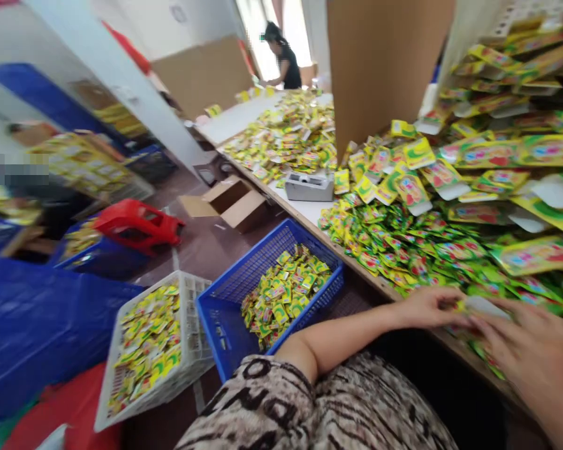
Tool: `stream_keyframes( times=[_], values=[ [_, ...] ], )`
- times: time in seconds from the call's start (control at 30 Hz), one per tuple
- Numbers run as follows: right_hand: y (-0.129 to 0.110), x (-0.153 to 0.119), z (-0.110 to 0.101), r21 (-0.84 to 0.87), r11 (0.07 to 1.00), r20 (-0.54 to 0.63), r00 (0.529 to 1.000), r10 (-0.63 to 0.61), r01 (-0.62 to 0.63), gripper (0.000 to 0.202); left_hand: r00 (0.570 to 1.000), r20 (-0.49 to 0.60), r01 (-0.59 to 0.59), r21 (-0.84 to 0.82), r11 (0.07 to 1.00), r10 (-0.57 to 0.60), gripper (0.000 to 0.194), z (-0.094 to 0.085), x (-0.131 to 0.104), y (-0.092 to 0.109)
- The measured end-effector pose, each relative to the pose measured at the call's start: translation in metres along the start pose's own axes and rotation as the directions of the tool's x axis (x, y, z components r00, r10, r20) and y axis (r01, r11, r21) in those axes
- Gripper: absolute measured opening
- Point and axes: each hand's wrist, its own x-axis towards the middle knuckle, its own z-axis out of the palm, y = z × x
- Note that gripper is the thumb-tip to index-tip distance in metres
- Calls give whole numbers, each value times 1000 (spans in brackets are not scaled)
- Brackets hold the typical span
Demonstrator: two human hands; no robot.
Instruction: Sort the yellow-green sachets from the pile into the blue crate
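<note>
In front of me, over the table edge, my left hand has its fingers closed on one end of a small carton, whose whitish flap shows between the hands. My right hand is closed around the other end; it is blurred and hides most of the carton. Just beyond both hands lies a heap of small green and yellow packets. Flat yellow-and-green cartons with white end flaps are piled at the right, some of them open.
A grey tape dispenser sits by an upright cardboard sheet. Left of the table are a blue crate and a white crate, both holding filled cartons, and an open cardboard box. A person stands at the far end.
</note>
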Motion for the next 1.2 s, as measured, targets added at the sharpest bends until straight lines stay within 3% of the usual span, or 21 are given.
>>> stream_keyframes(
  times=[0.07, 0.13, 0.2, 0.23, 0.3, 0.37, 0.5, 0.57, 0.73, 0.83, 0.93, 1.0, 1.1, 1.2],
  values=[
    [-24, -5, -1, -21, 1000, -34, 999, -18, 17, 24, 1000, -6, -28, 14, 1000, 28, 54, 0, -5, 1],
    [-37, -10, 1, 65, 996, -124, 990, 73, -65, 26, 998, -11, -63, 25, 998, 63, 48, -1, -8, 0],
    [-37, -15, 7, 263, 948, -348, 899, 264, -177, 28, 995, -29, -100, 36, 994, 101, 41, -5, -8, -1],
    [-35, -18, 11, 387, 899, -368, 859, 356, -207, 27, 994, -35, -98, 39, 994, 99, 38, -6, -7, -2],
    [-30, -23, 19, 608, 754, -256, 838, 482, -248, 28, 998, -23, -65, 31, 997, 66, 34, -9, -5, -1],
    [-27, -22, 24, 723, 639, -149, 845, 513, -261, 29, 1000, 6, -28, 5, 1000, 28, 28, -9, -3, 4],
    [-30, -9, 25, 720, 672, -185, 886, 426, -173, 30, 996, -84, 5, -31, 1000, -7, 13, -6, 2, 15],
    [-32, -2, 23, 713, 690, -211, 901, 380, -124, 27, 990, -142, -5, -51, 999, -3, 15, -5, 3, 18],
    [-29, 6, 20, 759, 634, -216, 863, 456, -146, 24, 968, -201, -138, 75, 988, 151, 31, -2, -2, 13],
    [-25, 7, 21, 746, 649, -199, 880, 432, -150, 23, 944, -244, -178, 186, 966, 221, 29, -1, -3, 10],
    [-21, 7, 24, 735, 663, -216, 877, 430, -144, 20, 946, -210, -194, 235, 952, 245, 27, 0, 2, 10],
    [-20, 7, 26, 685, 722, -303, 862, 406, -99, 16, 941, -157, -244, 302, 922, 300, 23, -2, 7, 10],
    [-21, 3, 29, 558, 830, -433, 857, 281, 10, 13, 881, -63, -406, 413, 816, 470, 14, -8, 12, 5],
    [-23, -6, 30, 488, 865, -475, 867, 152, 116, 11, 808, 20, -537, 435, 722, 589, 12, -16, 10, -2]
  ],
)
